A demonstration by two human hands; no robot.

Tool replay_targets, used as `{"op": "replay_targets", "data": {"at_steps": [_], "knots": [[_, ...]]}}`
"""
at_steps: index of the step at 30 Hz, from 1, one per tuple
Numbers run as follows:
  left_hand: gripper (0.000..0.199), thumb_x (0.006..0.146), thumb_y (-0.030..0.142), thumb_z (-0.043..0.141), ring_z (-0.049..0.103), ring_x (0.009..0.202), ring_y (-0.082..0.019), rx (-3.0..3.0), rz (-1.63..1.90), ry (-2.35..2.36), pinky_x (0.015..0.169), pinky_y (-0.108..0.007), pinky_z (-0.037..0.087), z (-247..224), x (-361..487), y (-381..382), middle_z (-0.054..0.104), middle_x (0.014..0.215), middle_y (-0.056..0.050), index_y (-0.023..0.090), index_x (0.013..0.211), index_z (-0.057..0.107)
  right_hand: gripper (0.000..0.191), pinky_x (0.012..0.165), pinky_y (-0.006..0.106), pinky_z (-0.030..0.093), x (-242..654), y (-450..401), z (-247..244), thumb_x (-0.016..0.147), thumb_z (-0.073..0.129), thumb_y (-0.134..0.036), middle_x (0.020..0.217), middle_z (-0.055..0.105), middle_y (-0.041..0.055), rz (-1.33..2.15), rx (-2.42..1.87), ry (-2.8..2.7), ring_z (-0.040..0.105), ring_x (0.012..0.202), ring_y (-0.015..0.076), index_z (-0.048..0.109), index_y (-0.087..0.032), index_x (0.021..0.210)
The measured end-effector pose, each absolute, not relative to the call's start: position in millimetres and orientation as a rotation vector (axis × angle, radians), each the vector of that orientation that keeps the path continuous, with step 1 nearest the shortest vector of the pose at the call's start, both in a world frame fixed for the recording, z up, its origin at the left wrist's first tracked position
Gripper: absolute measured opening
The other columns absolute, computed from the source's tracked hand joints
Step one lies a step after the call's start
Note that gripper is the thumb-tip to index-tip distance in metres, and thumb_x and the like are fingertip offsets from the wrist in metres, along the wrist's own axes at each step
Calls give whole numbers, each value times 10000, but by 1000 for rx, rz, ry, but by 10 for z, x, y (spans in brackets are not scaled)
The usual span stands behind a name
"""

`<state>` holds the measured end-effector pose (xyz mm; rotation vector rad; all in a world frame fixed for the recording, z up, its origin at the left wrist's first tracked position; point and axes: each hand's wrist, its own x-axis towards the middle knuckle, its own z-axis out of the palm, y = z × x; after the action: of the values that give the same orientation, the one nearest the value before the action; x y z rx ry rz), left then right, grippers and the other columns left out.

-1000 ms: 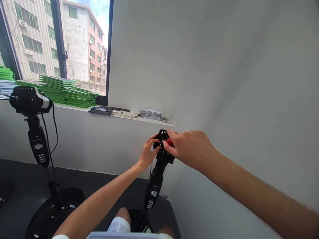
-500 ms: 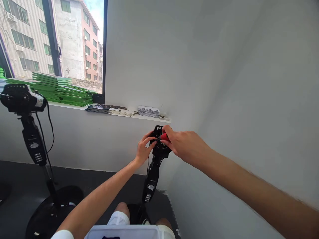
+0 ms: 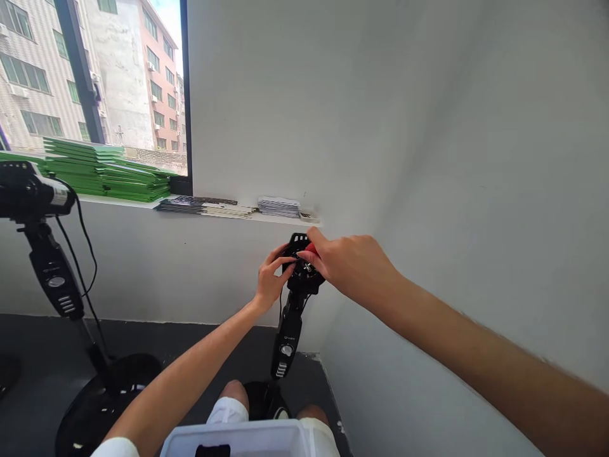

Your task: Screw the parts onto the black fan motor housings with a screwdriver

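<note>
A black stand fan without grille or blades stands before me, its motor head (image 3: 304,279) open at the front with small metal parts showing. My left hand (image 3: 271,279) is at the left side of this head, thumb and forefinger pinched together at its front; what lies between them is too small to make out. Some of its other fingers reach behind the rim. My right hand (image 3: 340,260) is closed around a red-handled tool (image 3: 311,248) at the upper right of the head. The tool's tip is hidden, so its exact kind is unclear.
A second fan stand (image 3: 57,279) with a loose cable is at left. The sill holds green folded sheets (image 3: 109,174), paper stacks (image 3: 278,206) and a small tray (image 3: 308,216). A white bin (image 3: 238,431) sits at my lap, and a wall (image 3: 451,190) rises at right.
My view has shifted slightly to the right. The right hand has turned a little around the red-handled tool, covering more of it. The left hand stays at the motor head.
</note>
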<state>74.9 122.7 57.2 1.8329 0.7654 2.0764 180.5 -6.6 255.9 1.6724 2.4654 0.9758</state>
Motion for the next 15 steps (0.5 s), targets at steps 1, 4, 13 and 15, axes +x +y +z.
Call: {"op": "replay_targets", "data": {"at_steps": [1,4,13,15], "knots": [[148,895,186,637,620,1260,-221,1841,2078,774,1075,-422,519,566,753,1226,649,1344,-63,257,975,740,425,501,280,211,1798,-67,2559,1013,305,-507,549,602,23,1050,1694,2425,516,495,170,585,-192,956],[187,899,175,621,603,1281,-216,1855,2082,778,1078,-414,517,547,757,1216,632,1363,-72,256,1040,715,307,506,268,229,1793,-69,2570,984,377,-430,616,646,18,929,1711,2552,519,509,148,572,-193,995],[198,915,172,577,576,1314,-217,1891,2046,801,1109,-414,492,533,775,1208,605,1389,-67,261,1042,701,452,515,282,214,1769,-78,2589,1014,275,-479,555,604,47,1052,1733,2393,509,500,171,601,-186,902],[208,918,177,576,559,1334,-216,1885,2043,802,1114,-410,486,525,772,1198,592,1406,-72,260,1079,678,260,512,269,236,1774,-75,2591,976,399,-382,643,664,17,883,1686,2516,529,525,155,573,-195,1021]]}}
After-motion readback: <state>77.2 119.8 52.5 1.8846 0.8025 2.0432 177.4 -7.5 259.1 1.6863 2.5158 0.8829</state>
